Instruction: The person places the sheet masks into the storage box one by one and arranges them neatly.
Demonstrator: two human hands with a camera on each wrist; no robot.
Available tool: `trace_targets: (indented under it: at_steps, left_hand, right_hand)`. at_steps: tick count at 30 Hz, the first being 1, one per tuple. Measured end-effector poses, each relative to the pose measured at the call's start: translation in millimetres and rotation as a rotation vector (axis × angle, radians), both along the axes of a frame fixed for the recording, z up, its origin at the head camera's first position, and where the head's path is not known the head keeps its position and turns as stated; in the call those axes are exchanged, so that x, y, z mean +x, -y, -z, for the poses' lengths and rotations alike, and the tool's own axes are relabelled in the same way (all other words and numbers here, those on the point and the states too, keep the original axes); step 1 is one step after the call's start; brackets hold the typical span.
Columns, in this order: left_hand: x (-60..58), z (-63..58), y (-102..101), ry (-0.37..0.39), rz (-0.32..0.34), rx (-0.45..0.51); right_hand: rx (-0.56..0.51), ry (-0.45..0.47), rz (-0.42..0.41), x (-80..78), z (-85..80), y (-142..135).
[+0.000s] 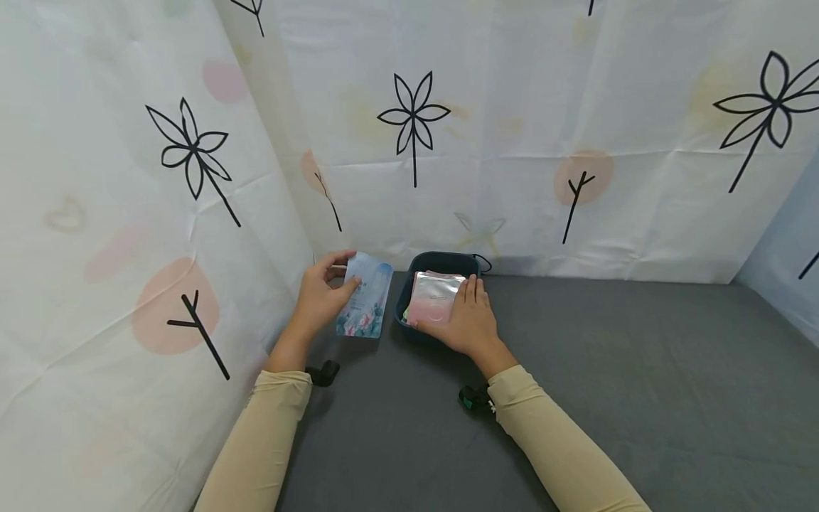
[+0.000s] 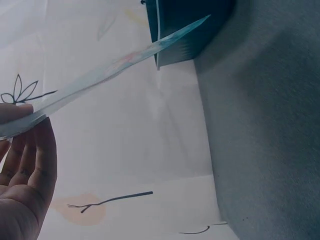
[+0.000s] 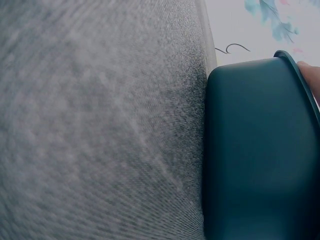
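Observation:
A blue floral sachet [image 1: 365, 299] stands out from my left hand [image 1: 323, 291], pinched by its left edge between thumb and fingers. It is held up just left of a dark teal basket [image 1: 448, 260]; in the left wrist view the sachet [image 2: 120, 67] shows nearly edge-on. In the basket lies a pink sachet with a silver top [image 1: 429, 306]. My right hand [image 1: 470, 323] rests over that sachet's lower right side, fingers straight and together, thumb spread left along the near rim. Part of the hand [image 3: 312, 80] shows at the basket's rim in the right wrist view.
The basket stands on a grey tabletop [image 1: 608, 384], close against the white patterned cloth [image 1: 512, 128] at the back. More cloth rises along the left side. A thin black loop [image 1: 484, 262] sticks out at the basket's back right corner.

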State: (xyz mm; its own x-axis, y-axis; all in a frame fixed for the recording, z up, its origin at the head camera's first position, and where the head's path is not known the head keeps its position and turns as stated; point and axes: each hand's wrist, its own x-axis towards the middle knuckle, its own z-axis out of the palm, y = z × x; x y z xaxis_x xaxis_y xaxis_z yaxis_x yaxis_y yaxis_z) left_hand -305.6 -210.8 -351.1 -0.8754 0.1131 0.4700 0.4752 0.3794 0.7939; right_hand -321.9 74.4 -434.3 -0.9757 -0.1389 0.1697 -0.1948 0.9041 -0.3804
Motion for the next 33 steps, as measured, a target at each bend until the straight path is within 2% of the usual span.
trace_targets:
  at_steps: [7, 14, 26, 33]
  left_hand:
    - [-8.2, -5.3, -12.7, -0.035, 0.013, 0.065]
    - [-18.5, -6.6, -27.4, -0.056, 0.025, 0.062]
    - [-25.8, -15.2, -44.7, -0.11, 0.002, 0.1]
    - [-30.8, -12.3, -53.3, -0.117, 0.025, 0.116]
  right_hand:
    - [0.009, -0.008, 0.001, 0.9, -2.8, -0.5]
    - [0.01, 0.008, 0.009, 1.0, -2.4, 0.9]
    - [0.009, 0.003, 0.001, 0.0, -2.7, 0.8]
    - [0.01, 0.0, -0.001, 1.2, -2.5, 0.9]
